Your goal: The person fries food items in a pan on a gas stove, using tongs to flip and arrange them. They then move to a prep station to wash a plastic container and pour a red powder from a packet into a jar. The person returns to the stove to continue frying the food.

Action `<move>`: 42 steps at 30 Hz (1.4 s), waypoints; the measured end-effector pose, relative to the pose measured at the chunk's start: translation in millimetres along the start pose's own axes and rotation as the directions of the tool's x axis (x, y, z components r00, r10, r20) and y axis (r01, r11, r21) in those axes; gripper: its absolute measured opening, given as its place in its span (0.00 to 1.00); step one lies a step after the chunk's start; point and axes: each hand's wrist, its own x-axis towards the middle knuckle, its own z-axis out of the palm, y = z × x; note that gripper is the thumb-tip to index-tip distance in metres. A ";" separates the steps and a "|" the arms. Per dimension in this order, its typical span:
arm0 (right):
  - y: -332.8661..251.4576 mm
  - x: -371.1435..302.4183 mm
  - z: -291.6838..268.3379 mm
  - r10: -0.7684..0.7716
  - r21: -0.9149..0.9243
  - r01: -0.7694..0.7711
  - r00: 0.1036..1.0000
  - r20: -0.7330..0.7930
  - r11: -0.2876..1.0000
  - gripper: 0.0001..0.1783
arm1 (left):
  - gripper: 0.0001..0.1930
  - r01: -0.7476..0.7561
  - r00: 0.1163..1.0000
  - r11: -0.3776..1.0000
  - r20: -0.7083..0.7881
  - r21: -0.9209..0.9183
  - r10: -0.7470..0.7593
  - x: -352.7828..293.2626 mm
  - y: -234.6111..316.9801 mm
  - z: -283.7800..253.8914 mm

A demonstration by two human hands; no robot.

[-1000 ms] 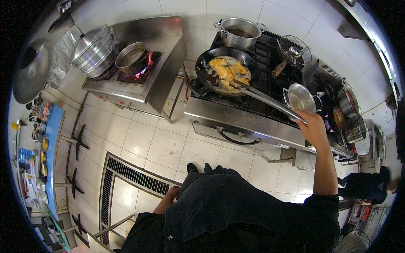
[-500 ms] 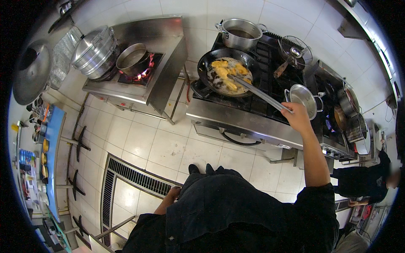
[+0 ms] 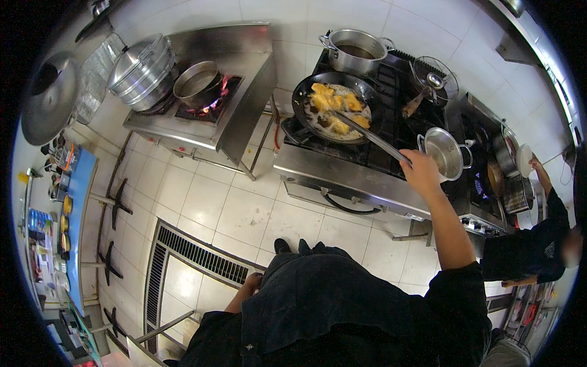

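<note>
Gripping long metal tongs (image 3: pixel 374 139) with the tightly curled right hand (image 3: pixel 420 171), near a two-handled pot (image 3: pixel 444 153). Reaching with them into the black wok (image 3: pixel 370 95) on the gas range (image 3: pixel 330 178), among golden frying pieces (image 3: pixel 323 99). Holding the left hand (image 3: pixel 252 282) low beside the dark apron (image 3: pixel 330 293); cannot tell how far closed, or whether gripping anything.

There is one wok (image 3: pixel 368 92), with one pair of tongs (image 3: pixel 374 139); the food pieces (image 3: pixel 348 103) overlap too much to count. The wearer's hands number two, a left hand (image 3: pixel 252 282) and a right hand (image 3: pixel 422 172). Near the wok are two silver pots (image 3: pixel 358 60). Then one ladle (image 3: pixel 435 80), one pan (image 3: pixel 197 84), one steamer (image 3: pixel 140 72), one co-worker (image 3: pixel 523 244) and one blue bench (image 3: pixel 85 214). Far-right pots (image 3: pixel 515 197) overlap, their number unclear.
</note>
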 end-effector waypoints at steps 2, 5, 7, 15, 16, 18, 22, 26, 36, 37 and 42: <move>-5.6 -3.5 -7.1 -0.028 -0.041 0.027 1.000 -0.009 0.999 0.15 | 0.19 0.035 0.999 0.998 -0.020 -0.051 -0.036 -2.0 -2.6 3.1; -12.4 -10.4 -19.4 -0.029 -0.053 0.027 0.999 -0.033 0.998 0.15 | 0.18 0.259 0.966 0.911 0.091 -0.320 -0.243 -11.4 30.7 -2.0; -3.8 -7.6 -22.9 -0.057 0.028 0.058 0.997 -0.054 0.998 0.15 | 0.18 -0.113 0.994 0.993 0.006 0.015 0.113 -3.3 -17.6 9.8; 2.0 12.1 -5.7 0.041 0.116 -0.039 0.999 -0.021 0.992 0.17 | 0.16 0.124 0.991 0.990 0.065 -0.060 -0.120 3.8 14.3 7.1; 3.3 15.0 -1.1 0.048 0.140 -0.046 0.999 -0.008 0.989 0.17 | 0.16 -0.013 0.999 0.993 0.052 0.114 0.007 7.2 0.1 8.9; 5.2 17.1 6.6 0.038 0.172 -0.034 0.999 -0.021 0.984 0.17 | 0.16 -0.170 0.985 0.940 0.047 0.295 0.164 11.6 -11.1 12.9; 9.2 21.0 14.2 0.002 0.214 0.018 0.996 -0.090 0.977 0.15 | 0.16 -0.246 0.969 0.905 0.060 0.346 0.241 12.9 -20.2 14.4; 19.2 34.5 7.7 0.244 0.517 -0.360 0.928 0.280 0.776 0.12 | 0.17 0.284 0.958 0.847 0.095 -0.449 -0.271 -14.0 40.9 4.7; 25.9 27.6 -11.5 0.297 0.629 -0.416 0.909 0.291 0.657 0.15 | 0.18 0.064 0.998 0.990 0.028 -0.127 -0.061 -26.3 20.9 -10.0; 30.5 27.6 -10.9 0.315 0.640 -0.443 0.896 0.312 0.628 0.15 | 0.18 0.100 0.995 0.981 0.043 -0.164 -0.094 -30.0 27.5 -11.6; 42.9 34.4 13.4 0.362 0.713 -0.522 0.849 0.384 0.469 0.15 | 0.18 0.217 0.974 0.943 0.119 -0.251 -0.192 -40.3 55.0 -18.5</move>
